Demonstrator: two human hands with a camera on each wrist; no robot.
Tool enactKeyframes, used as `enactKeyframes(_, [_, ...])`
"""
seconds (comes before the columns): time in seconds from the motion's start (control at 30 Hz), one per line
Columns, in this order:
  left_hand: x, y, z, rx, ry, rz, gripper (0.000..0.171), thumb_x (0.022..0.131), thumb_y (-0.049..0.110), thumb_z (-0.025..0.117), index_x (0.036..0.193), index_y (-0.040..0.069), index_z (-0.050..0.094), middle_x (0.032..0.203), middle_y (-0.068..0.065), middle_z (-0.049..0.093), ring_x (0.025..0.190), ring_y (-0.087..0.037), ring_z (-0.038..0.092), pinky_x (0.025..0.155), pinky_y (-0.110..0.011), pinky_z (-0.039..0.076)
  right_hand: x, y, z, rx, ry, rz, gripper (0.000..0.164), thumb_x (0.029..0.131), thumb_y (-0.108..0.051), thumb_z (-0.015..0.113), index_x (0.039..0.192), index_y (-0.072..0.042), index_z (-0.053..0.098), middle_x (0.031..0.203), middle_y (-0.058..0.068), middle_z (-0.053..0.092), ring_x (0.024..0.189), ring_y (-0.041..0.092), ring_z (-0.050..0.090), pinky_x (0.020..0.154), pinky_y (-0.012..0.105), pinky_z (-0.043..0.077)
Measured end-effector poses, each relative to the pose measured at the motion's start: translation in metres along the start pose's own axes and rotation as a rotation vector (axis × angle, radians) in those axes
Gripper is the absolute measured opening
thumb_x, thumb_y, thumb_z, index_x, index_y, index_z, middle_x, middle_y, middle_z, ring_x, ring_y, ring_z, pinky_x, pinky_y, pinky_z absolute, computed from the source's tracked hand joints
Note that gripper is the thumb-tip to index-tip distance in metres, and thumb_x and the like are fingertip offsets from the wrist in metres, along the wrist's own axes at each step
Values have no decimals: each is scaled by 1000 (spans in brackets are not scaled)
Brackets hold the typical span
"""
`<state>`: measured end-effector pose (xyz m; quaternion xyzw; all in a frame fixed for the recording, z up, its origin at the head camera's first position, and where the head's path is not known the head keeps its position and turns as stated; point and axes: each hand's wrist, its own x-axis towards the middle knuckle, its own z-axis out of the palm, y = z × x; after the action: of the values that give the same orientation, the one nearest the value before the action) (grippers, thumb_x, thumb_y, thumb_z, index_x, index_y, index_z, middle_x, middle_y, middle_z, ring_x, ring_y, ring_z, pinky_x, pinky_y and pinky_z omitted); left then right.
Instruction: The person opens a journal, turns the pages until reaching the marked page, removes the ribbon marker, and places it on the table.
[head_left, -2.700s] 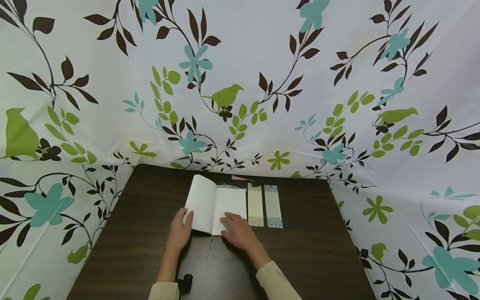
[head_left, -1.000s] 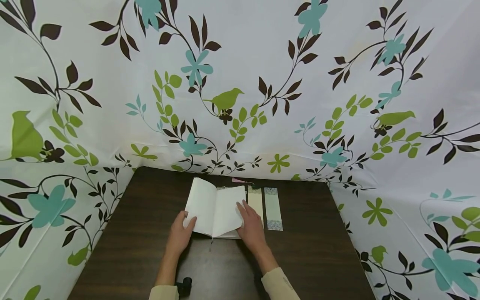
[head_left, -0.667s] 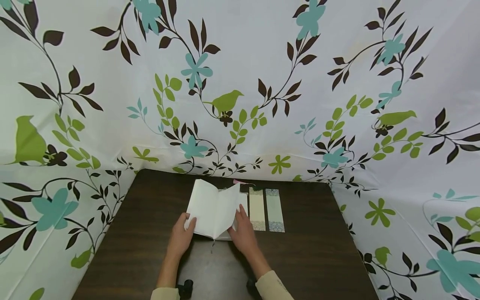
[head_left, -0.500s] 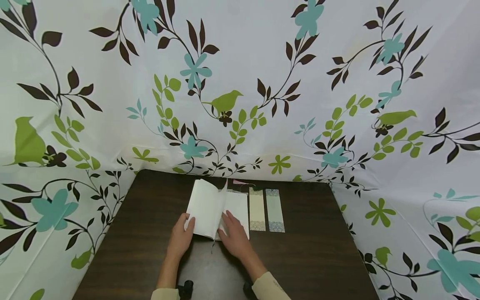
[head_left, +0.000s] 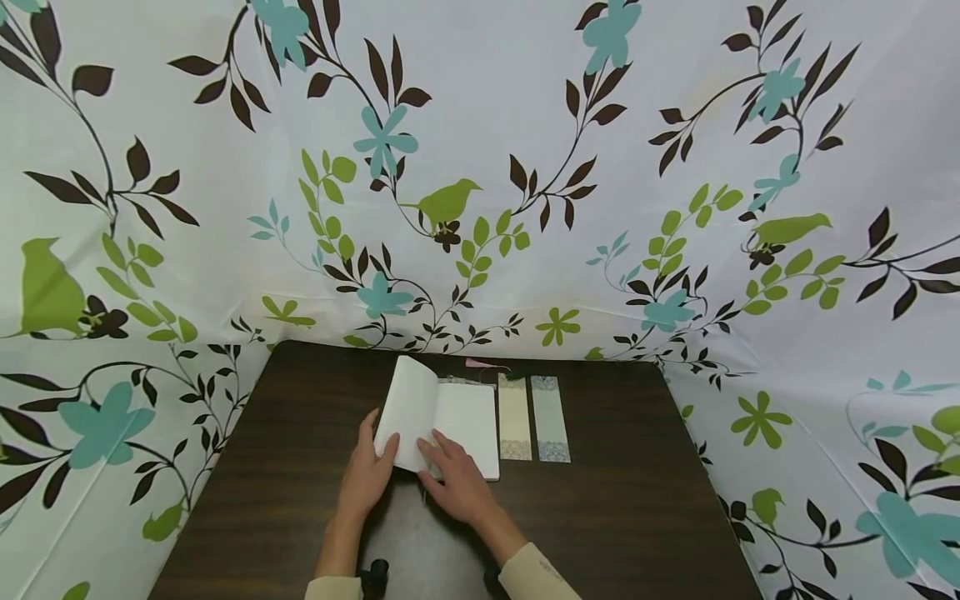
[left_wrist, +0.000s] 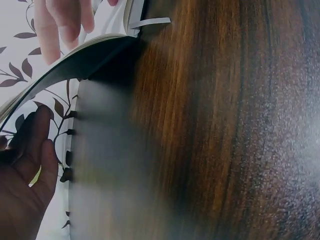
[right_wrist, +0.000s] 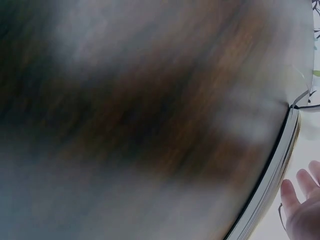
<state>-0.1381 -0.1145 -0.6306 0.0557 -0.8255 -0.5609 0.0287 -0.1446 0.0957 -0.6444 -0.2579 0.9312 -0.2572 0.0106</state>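
An open notebook (head_left: 467, 425) with blank white pages lies on the dark table. Its left half is raised at a slant, and my left hand (head_left: 365, 471) grips that side, thumb on the page and fingers behind the cover. In the left wrist view, the dark underside of the cover (left_wrist: 100, 57) arches above that hand. My right hand (head_left: 459, 483) spreads its fingers near the spine, fingertips touching the lower part of the left page. The right wrist view has these fingers over white paper, beside the page edges (right_wrist: 272, 185). A thin ribbon (left_wrist: 152, 22) sticks out at the spine.
Right of the notebook lie a cream patterned paper strip (head_left: 514, 417) and a pale green one (head_left: 551, 417). A pink tassel (head_left: 480, 363) lies behind them at the table's (head_left: 630, 500) far edge. A leaf-and-bird patterned cloth (head_left: 555, 250) hangs behind.
My right hand lifted a page from the right side and turned it over to the left. It then moved left across the spine onto the left page. The left hand kept its grip.
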Motion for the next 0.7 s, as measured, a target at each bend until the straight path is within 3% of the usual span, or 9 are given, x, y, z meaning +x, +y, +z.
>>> enactKeyframes(0.17, [-1, -3, -1, 38, 8, 16, 59, 116, 30, 52, 168, 15, 30, 144, -25, 67, 126, -38, 68, 101, -57, 52, 1, 7, 1, -31, -24, -2, 55, 111, -39, 61, 163, -25, 49, 167, 7, 50, 145, 31, 56, 112, 55, 51])
enactKeyframes(0.43, [-1, -5, 0, 49, 17, 4, 59, 116, 32, 52, 168, 15, 30, 149, -25, 63, 130, -40, 66, 104, -60, 50, -5, 24, -2, -87, -43, 37, 56, 109, -40, 62, 161, -24, 51, 168, 8, 48, 147, 31, 55, 113, 56, 49])
enactKeyframes(0.7, [1, -6, -1, 39, 26, 15, 58, 116, 31, 51, 168, 14, 31, 148, -25, 64, 128, -40, 67, 103, -60, 51, -9, 44, -18, -207, -135, 31, 53, 107, -41, 65, 157, -24, 57, 169, 5, 47, 152, 29, 49, 115, 58, 47])
